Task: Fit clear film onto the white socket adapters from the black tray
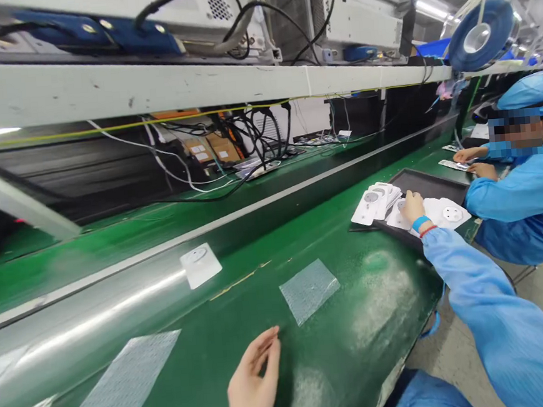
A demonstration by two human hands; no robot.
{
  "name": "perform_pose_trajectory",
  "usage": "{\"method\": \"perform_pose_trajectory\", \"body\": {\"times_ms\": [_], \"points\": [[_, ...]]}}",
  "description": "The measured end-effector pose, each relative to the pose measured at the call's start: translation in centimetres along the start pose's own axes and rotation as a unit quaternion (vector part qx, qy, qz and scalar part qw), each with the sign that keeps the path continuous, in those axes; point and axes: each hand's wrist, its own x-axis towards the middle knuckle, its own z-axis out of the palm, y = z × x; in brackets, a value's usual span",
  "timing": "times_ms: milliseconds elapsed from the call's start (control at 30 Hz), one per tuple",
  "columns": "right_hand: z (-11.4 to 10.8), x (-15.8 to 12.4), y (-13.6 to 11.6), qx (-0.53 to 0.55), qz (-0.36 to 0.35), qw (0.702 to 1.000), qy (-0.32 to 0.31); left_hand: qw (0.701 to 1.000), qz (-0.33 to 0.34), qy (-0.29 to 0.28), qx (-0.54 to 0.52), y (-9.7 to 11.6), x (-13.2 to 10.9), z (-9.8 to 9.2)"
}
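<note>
My right hand (413, 208) reaches out to a black tray and curls its fingers down onto one of several white socket plates (453, 214) there. The fingertips are partly hidden against the plates. More white plates with round grey faces (371, 199) are piled at the tray's left end. Low in the middle, my left hand (254, 383) hovers over the green bench with loosely bent fingers and a gap behind the thumb; nothing shows in it. A clear bubble-wrap sheet (309, 290) lies just beyond it. Farther left, a single white plate (201, 265) rests on the bench.
The black tray (432, 181) stands by a co-worker in blue (519, 190), whose hands (472, 156) handle a white strip. Another bubble-wrap sheet (125, 381) lies at lower left. A metal shelf beam (150, 91) crosses above the green bench (376, 333), with cables (266, 132) beneath.
</note>
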Motion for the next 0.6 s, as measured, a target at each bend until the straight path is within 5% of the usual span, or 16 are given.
{"method": "perform_pose_trajectory", "body": {"times_ms": [67, 167, 233, 367, 467, 600], "points": [[1.5, -2.2, -2.1, 0.047, -0.077, 0.996, -0.019, 0.987, 0.106, -0.018, 0.119, -0.2, 0.3, 1.2], [4.5, -7.4, -6.8, 0.142, -0.228, 0.96, -0.079, 0.914, 0.279, -0.077, 0.283, 0.2, 1.4, 3.6], [6.4, -11.0, -9.8, 0.2, -0.314, 0.92, -0.121, 0.875, 0.303, -0.126, 0.357, 0.5, 1.9, 5.0], [8.7, -15.4, -12.6, 0.284, -0.394, 0.859, -0.162, 0.853, 0.295, -0.145, 0.405, 1.0, 1.5, 6.3], [9.7, -15.8, -12.0, 0.328, -0.382, 0.853, -0.134, 0.848, 0.278, -0.13, 0.433, 1.5, 1.4, 4.5], [11.0, -15.4, -11.2, 0.342, -0.357, 0.862, -0.111, 0.858, 0.18, 0.026, 0.481, 2.4, 3.0, -3.4]]}}
